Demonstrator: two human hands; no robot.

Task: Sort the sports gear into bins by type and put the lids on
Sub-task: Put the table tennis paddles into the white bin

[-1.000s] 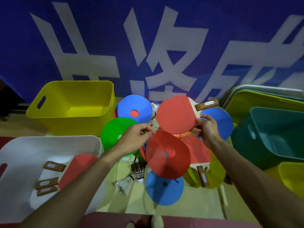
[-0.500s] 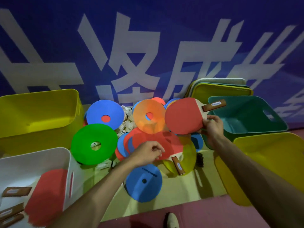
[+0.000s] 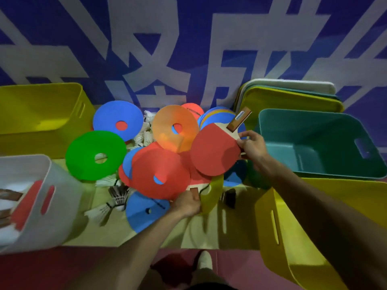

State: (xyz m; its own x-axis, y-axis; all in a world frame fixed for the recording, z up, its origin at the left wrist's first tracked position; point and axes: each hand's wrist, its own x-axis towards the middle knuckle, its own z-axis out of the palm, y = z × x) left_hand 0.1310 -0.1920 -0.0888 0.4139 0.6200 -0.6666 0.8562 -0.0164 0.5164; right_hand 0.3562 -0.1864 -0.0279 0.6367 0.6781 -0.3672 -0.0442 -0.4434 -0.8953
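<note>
My right hand grips a red table tennis paddle by the neck and holds it above the pile, its wooden handle pointing up and right. Lower down, my left hand closes round the wooden handle of a second paddle, whose blade lies hidden under a red disc. The pile on the floor also holds flat blue, green and orange discs, another blue disc and several shuttlecocks.
A white bin at the lower left holds paddles. One yellow bin stands at the left, a teal bin at the right and another yellow bin in front of it. Lids lean on the banner wall.
My left hand has let go of the red disc and dropped to the handle of the paddle lying under the pile. My right hand keeps its paddle raised.
</note>
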